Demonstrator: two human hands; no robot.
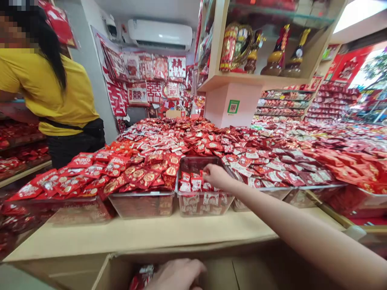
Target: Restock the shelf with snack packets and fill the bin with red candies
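Observation:
My right hand (216,176) reaches into a clear plastic bin (205,204) in the middle of the front row. Its fingers are pinched together at a small red packet (201,174). Several red and white packets (196,184) lie low in that bin, below the level of its rim. My left hand (179,274) is down in an open cardboard box (217,269), at the bottom edge of the view. Beside it lie shiny red packets (141,278). The left hand is smeared and its fingertips are hidden, so I cannot tell whether it holds anything.
Neighbouring bins (142,203) are heaped with red packets (145,175). More packets cover the display behind. A wooden shelf cabinet (232,80) with gourd ornaments (275,60) overhangs the display. At the left stands a person in a yellow shirt (69,92). A pale ledge (151,233) runs before the bins.

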